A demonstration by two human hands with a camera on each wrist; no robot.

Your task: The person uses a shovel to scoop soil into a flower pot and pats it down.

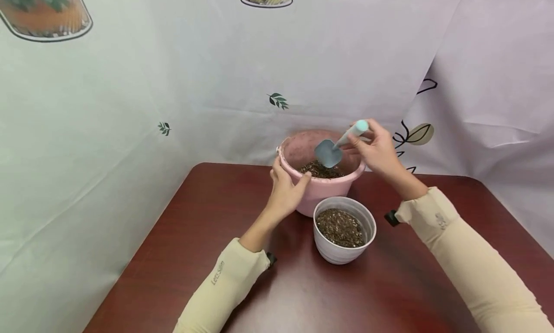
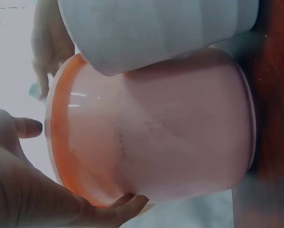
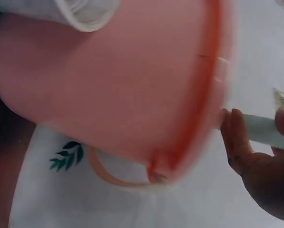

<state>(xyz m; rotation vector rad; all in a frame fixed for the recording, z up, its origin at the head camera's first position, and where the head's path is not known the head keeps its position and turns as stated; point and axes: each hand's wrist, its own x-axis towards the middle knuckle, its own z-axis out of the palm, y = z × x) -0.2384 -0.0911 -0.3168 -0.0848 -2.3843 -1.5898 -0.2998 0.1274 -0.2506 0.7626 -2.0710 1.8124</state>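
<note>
My right hand (image 1: 378,148) grips the pale green handle of a small trowel (image 1: 329,154), whose grey blade hangs tilted inside the mouth of a pink bucket (image 1: 322,196). Dark potting soil (image 1: 322,169) lies low in that bucket. At the bucket's near left side, my left hand (image 1: 285,191) holds the rim, thumb at the front and fingers round the side. In the left wrist view, fingers of the left hand (image 2: 51,190) curl along the outer wall. A white ribbed pot (image 1: 342,253) stands in front of the bucket with soil (image 1: 341,227) in it.
Both containers stand on a dark red-brown table (image 1: 207,227). A pale cloth backdrop (image 1: 207,64) with leaf prints hangs right behind the table and along its sides. The bucket's carrying handle (image 3: 108,178) hangs at its side in the right wrist view.
</note>
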